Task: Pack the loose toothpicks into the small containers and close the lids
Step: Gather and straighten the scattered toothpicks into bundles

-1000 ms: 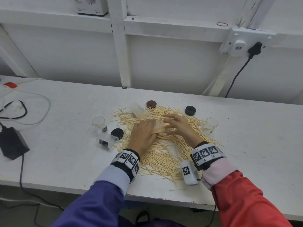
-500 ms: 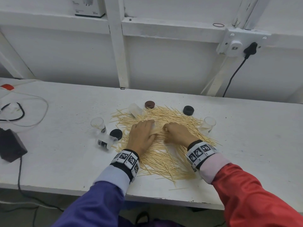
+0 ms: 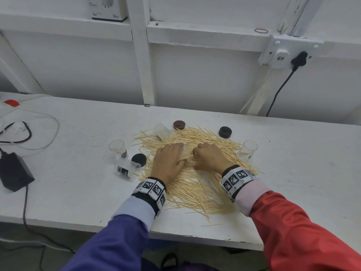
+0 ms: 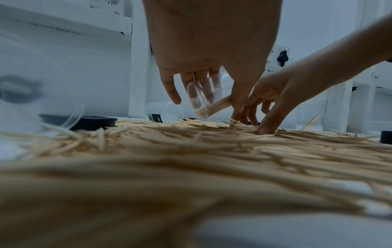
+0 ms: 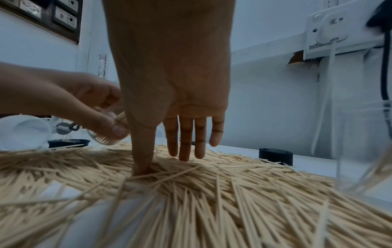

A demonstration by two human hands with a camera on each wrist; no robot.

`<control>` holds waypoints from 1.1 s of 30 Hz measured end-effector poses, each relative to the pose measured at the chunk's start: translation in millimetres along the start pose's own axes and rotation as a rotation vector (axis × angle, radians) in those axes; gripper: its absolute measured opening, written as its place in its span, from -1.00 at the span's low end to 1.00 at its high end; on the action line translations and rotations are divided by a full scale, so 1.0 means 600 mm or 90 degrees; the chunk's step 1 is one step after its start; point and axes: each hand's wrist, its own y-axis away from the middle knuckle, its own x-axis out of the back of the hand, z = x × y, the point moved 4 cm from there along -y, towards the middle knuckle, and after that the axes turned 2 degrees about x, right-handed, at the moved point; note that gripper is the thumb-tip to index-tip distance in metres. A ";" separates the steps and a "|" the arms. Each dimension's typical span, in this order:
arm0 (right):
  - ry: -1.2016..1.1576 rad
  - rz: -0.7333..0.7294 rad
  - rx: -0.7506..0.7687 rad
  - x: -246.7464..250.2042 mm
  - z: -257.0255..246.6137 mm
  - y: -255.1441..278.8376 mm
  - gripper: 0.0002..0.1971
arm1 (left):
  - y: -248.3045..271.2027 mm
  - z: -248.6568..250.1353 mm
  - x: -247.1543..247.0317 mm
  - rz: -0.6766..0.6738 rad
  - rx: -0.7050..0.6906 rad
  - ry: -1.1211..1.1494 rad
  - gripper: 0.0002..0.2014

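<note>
Loose toothpicks (image 3: 195, 184) lie in a wide pile on the white table (image 3: 78, 192). My left hand (image 3: 179, 152) grips a small clear container (image 4: 201, 102) tilted on its side just above the pile, with a bundle of toothpicks sticking out of its mouth. The same container (image 5: 104, 139) shows under the left thumb in the right wrist view. Just right of it, my right hand (image 3: 197, 153) touches the pile with thumb (image 5: 142, 164) and straight fingers (image 5: 186, 151), holding nothing that I can see.
Other clear containers: one upright at left (image 3: 117, 146), one lying beside it (image 3: 127, 169), one lying at the back (image 3: 162, 132), one upright at right (image 3: 249, 148). Lids: brown (image 3: 179, 124), black (image 3: 225, 132), black (image 3: 139, 159). A power adapter (image 3: 13, 171) and cables (image 3: 29, 133) lie far left.
My right hand has drawn back from the container's mouth and come down onto the pile. The left hand has kept hold of the container in about the same place.
</note>
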 end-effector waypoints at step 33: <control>-0.086 0.004 0.004 0.009 0.034 0.021 -0.89 | 0.000 -0.005 0.009 0.058 0.041 -0.006 -0.49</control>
